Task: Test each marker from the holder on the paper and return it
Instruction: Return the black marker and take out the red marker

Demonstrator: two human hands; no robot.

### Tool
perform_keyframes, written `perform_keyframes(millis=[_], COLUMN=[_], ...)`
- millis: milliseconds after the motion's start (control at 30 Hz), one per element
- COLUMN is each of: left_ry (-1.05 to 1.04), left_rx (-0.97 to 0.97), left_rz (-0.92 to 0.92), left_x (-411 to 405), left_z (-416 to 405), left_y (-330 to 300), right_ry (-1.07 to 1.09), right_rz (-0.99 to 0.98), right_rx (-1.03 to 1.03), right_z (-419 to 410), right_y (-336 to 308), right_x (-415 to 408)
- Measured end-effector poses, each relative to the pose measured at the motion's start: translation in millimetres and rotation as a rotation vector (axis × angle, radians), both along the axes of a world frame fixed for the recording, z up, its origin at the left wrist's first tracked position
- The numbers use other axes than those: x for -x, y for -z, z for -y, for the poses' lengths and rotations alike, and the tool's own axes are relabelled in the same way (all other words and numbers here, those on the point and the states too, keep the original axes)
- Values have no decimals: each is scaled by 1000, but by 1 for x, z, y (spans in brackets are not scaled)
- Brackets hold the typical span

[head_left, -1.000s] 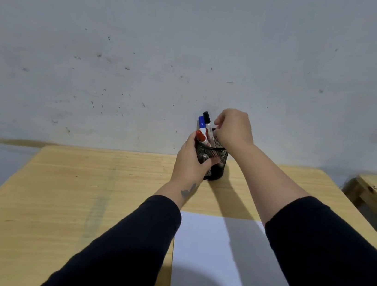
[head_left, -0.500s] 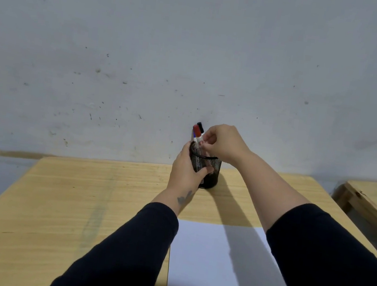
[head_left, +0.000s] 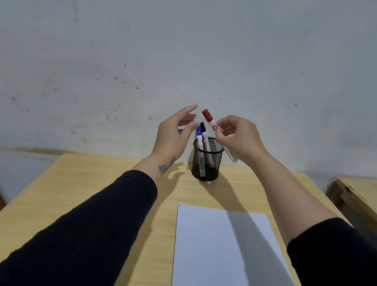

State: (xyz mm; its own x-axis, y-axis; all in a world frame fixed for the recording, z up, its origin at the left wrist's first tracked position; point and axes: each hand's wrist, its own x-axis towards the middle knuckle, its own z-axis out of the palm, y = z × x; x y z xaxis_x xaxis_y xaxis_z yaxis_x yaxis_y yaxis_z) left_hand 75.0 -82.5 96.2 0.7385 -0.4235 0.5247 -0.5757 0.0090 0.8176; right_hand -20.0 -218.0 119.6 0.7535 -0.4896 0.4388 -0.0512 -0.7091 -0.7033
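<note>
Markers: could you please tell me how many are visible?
3: the red-capped marker in the right hand; blue-capped and black-capped in the holder. More could be hidden.

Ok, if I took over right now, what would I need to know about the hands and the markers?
Right hand: holds the red-capped marker, lifted out of the holder, cap on.
Left hand: open, empty, beside the mesh holder.
Blue-capped marker and black-capped marker stand in the holder on the table.
Paper: only a tiny mark at one corner.
Left: uncap red, test it, recap, return; then the others.
</note>
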Motion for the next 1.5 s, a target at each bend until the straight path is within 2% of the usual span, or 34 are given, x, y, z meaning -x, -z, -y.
perform_keyframes(millis=[167, 267, 400, 433, 467, 533, 567, 633, 800, 933, 1067, 1133, 1233, 1333, 1500], left_ry=[71, 59, -2, -13, -11, 27, 53, 60, 6, -18, -86, -128, -188, -159, -120], left_rx=[-54, -26, 103, 131, 151, 155, 131, 42, -150, -204, -275, -443, -683, -878, -861], left_rz=[-63, -150, -291, -308, -323, -355, -365, -338, -122, -196, -352, -321, -246, -191, -191], left_x=[15, 23, 32, 35, 38, 44, 47, 52, 51, 51, 41, 33, 29, 32, 33], left_z=[-16, -21, -25, -25, -25, -25, -25, -26, -35, -34, -45, -56, -59, -51, -52], left_y=[5, 10, 22, 26, 30, 38, 43, 53, 63, 61, 66, 72, 74, 76, 86], right_ry=[-56, -50, 196, 229, 202, 20, -43, -42, 17, 5, 39, 47, 27, -25, -33], right_rz=[-60, -25, 149, 149, 125, 87, 99, 149, 170, 185, 278, 260, 129, 115, 172], right_rx=[30, -30, -110, -260, -511, -1101, -1299, -1462, -1363, -1285, -1247, -1201, -1062, -1046, -1059], right_z=[-18, -26, -42, -46, -51, -59, -60, -57, -55, -57, -45, -35, -36, -51, -61], right_y=[25, 33, 45, 48, 50, 48, 47, 51, 63, 70, 73, 74, 82, 92, 106], right_x=[14, 23, 32, 33, 34, 35, 35, 31, 25, 21, 22, 26, 29, 25, 22])
